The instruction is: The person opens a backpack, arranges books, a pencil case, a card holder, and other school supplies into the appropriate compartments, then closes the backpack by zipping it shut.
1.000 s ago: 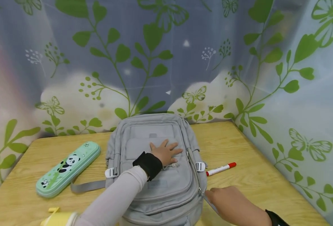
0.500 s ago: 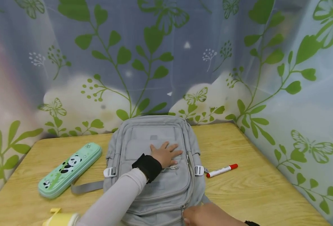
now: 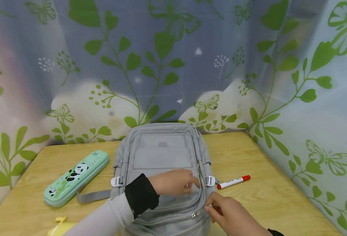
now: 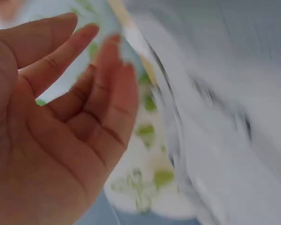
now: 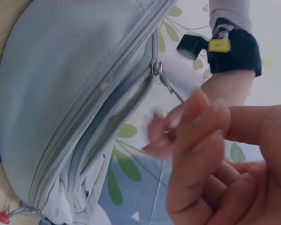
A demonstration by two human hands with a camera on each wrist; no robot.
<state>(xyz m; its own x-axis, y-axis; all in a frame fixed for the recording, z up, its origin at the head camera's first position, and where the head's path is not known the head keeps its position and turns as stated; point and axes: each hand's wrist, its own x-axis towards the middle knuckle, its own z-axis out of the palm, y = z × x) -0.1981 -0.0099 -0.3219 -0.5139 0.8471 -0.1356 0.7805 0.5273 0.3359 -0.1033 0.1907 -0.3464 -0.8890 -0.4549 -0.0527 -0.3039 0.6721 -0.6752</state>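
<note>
A grey backpack point(image 3: 161, 157) lies on its back on the wooden table, and its side zip stands partly undone. My right hand point(image 3: 230, 209) is at the lower right edge of the bag. Its thumb and index finger pinch the pull of the metal zipper slider point(image 3: 193, 215); in the right wrist view the zipper pull point(image 5: 167, 83) stretches taut to the fingertips. Above the bag's front pocket hovers my left hand point(image 3: 176, 182), fingers loosely bent and holding nothing. The left wrist view shows this hand point(image 4: 84, 108) apart from the grey fabric point(image 4: 225, 140).
To the left lies a mint-green panda pencil case point(image 3: 77, 177), beside a loose grey strap point(image 3: 94, 196). A red-capped white marker point(image 3: 233, 182) lies right of the bag. Part of a yellow object point(image 3: 62, 226) shows at the bottom left. A leaf-patterned curtain point(image 3: 150, 72) hangs behind the table.
The zipper slider has travelled down and leftward round the bag's lower corner with my right hand. My left hand has lifted from the front pocket and moved toward the right hand.
</note>
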